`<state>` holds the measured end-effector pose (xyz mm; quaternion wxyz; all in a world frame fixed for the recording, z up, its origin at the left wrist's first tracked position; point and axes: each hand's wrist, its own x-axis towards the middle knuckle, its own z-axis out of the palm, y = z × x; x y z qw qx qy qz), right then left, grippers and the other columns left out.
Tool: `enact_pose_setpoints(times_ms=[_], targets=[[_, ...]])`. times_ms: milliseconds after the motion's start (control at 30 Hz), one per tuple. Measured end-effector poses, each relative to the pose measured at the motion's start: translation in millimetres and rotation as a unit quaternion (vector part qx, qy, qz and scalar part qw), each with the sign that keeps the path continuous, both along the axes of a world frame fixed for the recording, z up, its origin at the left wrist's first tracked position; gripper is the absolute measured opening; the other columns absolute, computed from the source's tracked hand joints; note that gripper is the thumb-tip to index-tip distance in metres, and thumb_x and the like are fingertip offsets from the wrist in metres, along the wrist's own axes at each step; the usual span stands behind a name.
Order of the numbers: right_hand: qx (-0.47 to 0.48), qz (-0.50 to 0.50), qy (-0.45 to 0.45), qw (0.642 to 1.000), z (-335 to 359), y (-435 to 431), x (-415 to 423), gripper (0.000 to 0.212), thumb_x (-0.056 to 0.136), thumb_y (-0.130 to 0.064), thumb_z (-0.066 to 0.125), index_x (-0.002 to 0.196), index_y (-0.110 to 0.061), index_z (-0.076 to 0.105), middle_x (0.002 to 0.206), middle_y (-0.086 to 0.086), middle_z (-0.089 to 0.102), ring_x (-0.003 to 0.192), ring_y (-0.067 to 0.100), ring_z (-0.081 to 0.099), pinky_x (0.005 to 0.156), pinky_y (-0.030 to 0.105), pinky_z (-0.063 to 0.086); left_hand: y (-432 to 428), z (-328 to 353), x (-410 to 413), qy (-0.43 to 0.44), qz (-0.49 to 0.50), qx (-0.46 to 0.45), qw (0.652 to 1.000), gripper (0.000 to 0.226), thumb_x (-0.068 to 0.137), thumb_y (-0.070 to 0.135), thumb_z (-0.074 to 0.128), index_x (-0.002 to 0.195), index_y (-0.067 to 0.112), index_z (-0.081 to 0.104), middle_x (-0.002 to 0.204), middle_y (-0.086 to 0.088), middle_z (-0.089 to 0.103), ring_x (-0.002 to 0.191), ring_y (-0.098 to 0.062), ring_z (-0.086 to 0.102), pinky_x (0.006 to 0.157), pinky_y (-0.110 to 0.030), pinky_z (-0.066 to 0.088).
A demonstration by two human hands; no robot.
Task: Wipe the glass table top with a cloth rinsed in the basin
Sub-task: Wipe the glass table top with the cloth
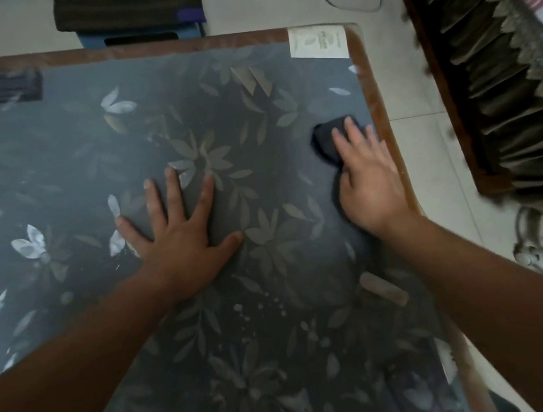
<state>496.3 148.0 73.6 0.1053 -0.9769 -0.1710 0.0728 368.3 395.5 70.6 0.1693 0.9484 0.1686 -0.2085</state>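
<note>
Two flat hands, neither grip clenched: my left hand (176, 225) is splayed on the glass bench (270, 130), my right hand (368, 175) presses the dark cloth (325, 143) beside the right edge. My leaning palm may leave smears, and the cloth could slide off that edge. No basin is in view, and my hand hides most of the cloth.

Dark cloth (324, 142) on glass table top (67, 163)

The desk (279, 326) has a smooth, shiny glass top with a leaf print under it. Its brown rim (373, 95) looks like wood, though it is blurry. The dark cloth (325, 141) is soft, crumpled and matt. The white label (317, 42) is paper. The floor (429, 157) is smooth, pale tile.
</note>
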Motion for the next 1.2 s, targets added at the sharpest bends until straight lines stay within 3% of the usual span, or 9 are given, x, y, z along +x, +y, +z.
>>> enact_pose_setpoints(times_ms=[67,167,267,500,567,700,900,1100,1200], targets=[[0.005,-0.025,-0.004,1.0,-3,13,-8,0.067,0.091,-0.006,0.047,0.155,-0.019,0.03,0.166,0.005,0.019,0.153,0.032,0.013,0.124,0.048,0.013,4,4,2,0.035,-0.017,-0.018,0.999,0.104,0.075,0.082,0.046,0.143,0.055,-0.028,0.15,0.005,-0.049,0.138,-0.026,-0.045,0.108,-0.071,-0.017],[-0.003,0.135,-0.01,0.991,-3,19,-93,0.073,0.081,-0.007,0.057,0.15,-0.018,0.038,0.163,0.006,0.028,0.15,0.034,0.022,0.121,0.052,0.022,4,7,1,0.042,-0.024,-0.023,0.999,0.117,0.068,0.083,0.055,0.143,0.053,-0.029,0.148,0.003,-0.051,0.136,-0.028,-0.047,0.106,-0.073,-0.016],[-0.007,0.239,0.016,0.971,0,13,-127,0.072,0.079,-0.012,0.055,0.15,-0.019,0.041,0.162,0.004,0.03,0.149,0.034,0.022,0.123,0.049,0.011,1,8,0,0.036,-0.022,-0.012,0.999,0.117,0.069,0.081,0.056,0.145,0.051,-0.028,0.15,0.002,-0.05,0.137,-0.029,-0.046,0.107,-0.074,-0.014],[0.001,0.088,0.009,0.996,-4,78,-18,0.071,0.089,-0.007,0.047,0.156,-0.02,0.027,0.166,0.004,0.016,0.152,0.034,0.011,0.124,0.049,0.012,3,8,0,0.044,-0.025,-0.018,0.999,0.117,0.068,0.085,0.055,0.146,0.052,-0.026,0.152,0.001,-0.047,0.138,-0.029,-0.045,0.106,-0.073,-0.017],[-0.007,0.184,-0.008,0.983,-6,59,-58,0.069,0.086,-0.012,0.047,0.153,-0.019,0.033,0.164,0.005,0.023,0.151,0.035,0.018,0.122,0.051,0.019,4,9,1,0.051,-0.026,-0.021,0.998,0.117,0.068,0.085,0.055,0.145,0.053,-0.027,0.151,0.001,-0.048,0.138,-0.029,-0.045,0.106,-0.074,-0.016],[-0.015,0.304,0.047,0.952,1,5,-110,0.068,0.084,-0.017,0.039,0.152,-0.023,0.036,0.163,0.002,0.026,0.151,0.032,0.018,0.122,0.05,0.011,4,10,2,0.059,-0.028,-0.026,0.998,0.117,0.069,0.083,0.056,0.144,0.053,-0.028,0.151,0.001,-0.048,0.137,-0.03,-0.045,0.106,-0.074,-0.016],[0.009,0.076,0.022,0.997,-2,31,-31,0.07,0.09,-0.007,0.045,0.155,-0.025,0.027,0.167,0.0,0.016,0.154,0.03,0.008,0.125,0.05,0.008,5,9,2,0.058,-0.033,-0.018,0.998,0.118,0.068,0.085,0.056,0.144,0.053,-0.028,0.153,0.001,-0.045,0.139,-0.03,-0.043,0.107,-0.074,-0.014],[-0.031,0.256,0.047,0.965,3,-21,-160,0.067,0.086,-0.015,0.042,0.152,-0.024,0.032,0.164,0.002,0.024,0.152,0.031,0.015,0.121,0.051,0.012,4,6,1,0.047,-0.032,-0.02,0.998,0.119,0.067,0.085,0.057,0.146,0.051,-0.025,0.154,0.001,-0.043,0.141,-0.031,-0.04,0.107,-0.075,-0.013],[-0.02,0.154,0.026,0.987,-1,-28,-108,0.067,0.089,-0.008,0.048,0.153,-0.024,0.033,0.164,0.002,0.024,0.152,0.028,0.015,0.123,0.053,0.013,6,3,0,0.032,-0.026,-0.023,0.999,0.118,0.065,0.086,0.057,0.148,0.052,-0.021,0.156,0.002,-0.041,0.142,-0.03,-0.038,0.108,-0.074,-0.013]])
